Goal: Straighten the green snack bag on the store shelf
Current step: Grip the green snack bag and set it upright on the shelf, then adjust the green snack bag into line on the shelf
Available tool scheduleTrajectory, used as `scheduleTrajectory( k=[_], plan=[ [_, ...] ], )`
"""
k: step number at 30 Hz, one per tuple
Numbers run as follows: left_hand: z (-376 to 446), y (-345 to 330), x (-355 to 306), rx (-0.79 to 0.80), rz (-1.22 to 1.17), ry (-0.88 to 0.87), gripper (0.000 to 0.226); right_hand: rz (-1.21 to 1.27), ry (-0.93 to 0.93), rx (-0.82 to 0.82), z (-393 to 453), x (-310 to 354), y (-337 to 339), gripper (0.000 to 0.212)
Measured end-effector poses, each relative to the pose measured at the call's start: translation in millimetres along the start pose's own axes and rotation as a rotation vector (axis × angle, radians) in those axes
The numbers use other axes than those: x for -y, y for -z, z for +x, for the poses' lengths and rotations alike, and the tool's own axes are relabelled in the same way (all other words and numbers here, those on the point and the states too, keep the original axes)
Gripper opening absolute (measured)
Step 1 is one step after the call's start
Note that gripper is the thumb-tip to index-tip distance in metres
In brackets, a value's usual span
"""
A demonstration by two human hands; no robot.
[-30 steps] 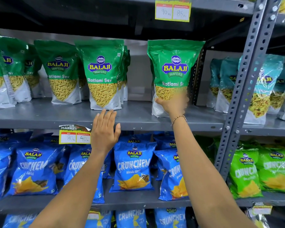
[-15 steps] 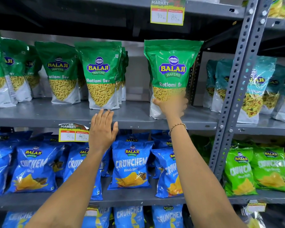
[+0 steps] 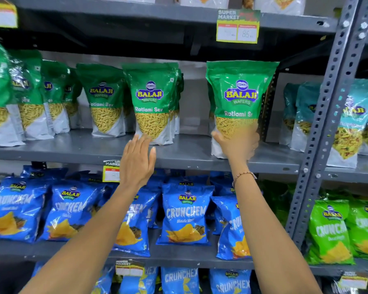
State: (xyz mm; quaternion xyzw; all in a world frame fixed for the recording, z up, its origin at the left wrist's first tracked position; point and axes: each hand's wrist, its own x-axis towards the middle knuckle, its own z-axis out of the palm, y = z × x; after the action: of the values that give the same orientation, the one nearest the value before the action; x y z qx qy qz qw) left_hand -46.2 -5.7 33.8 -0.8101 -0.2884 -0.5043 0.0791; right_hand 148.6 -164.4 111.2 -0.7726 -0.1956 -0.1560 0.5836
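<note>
I see the snack bag (image 3: 240, 98) standing right of centre on the shelf (image 3: 187, 152). My right hand (image 3: 237, 143) sits at its base; my left hand (image 3: 137, 162) hangs lower left, before the shelf edge.

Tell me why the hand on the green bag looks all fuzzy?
In the head view, the right hand gripping the green snack bag is smeared by blur, its fingers melting into the pack; the left hand looks sharper; shiny glare streaks the far-left bags, and the wide lens tilts the shelf post.
</note>
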Motion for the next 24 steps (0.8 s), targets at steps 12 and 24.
scheduleTrajectory(
  k=[12,24],
  plan=[
    [-18.0,41.2,184.6,0.015,0.151,0.047,0.059,0.214,0.490,0.324,-77.1,77.9,-134.9,0.083],
    [-19.6,12.9,210.5,-0.256,0.106,-0.099,0.044,0.043,-0.025,0.189,-73.2,124.5,-233.0,0.142]
  ],
)
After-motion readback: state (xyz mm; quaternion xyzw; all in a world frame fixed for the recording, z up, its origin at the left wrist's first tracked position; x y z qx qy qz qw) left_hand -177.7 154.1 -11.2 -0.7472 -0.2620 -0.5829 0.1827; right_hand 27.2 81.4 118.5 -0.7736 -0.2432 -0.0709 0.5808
